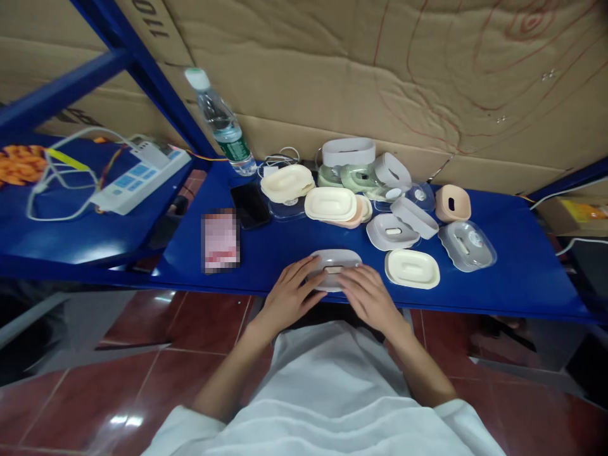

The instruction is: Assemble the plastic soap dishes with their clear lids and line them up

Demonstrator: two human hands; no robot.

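A grey oval plastic piece (336, 254) with a pale bar at its middle lies at the table's front edge. My left hand (295, 290) grips its left side, fingers curled over the rim. On its other side my right hand (371, 292) holds it too, with fingertips close to the pale bar. Just right of it sits a cream oval tray (412, 269). A similar grey piece (392, 232) lies behind, with a grey ring-shaped part (414, 217) leaning on it. The undersides of my fingers are hidden.
Stacked cream lids (330, 204), a peach cup-like part (453, 203) and a clear-edged case (468, 246) are on the blue table (522, 266). A water bottle (223, 126), a black phone (250, 206) and a blurred-out pack (221, 240) stand or lie left. A power strip (140, 180) is further left.
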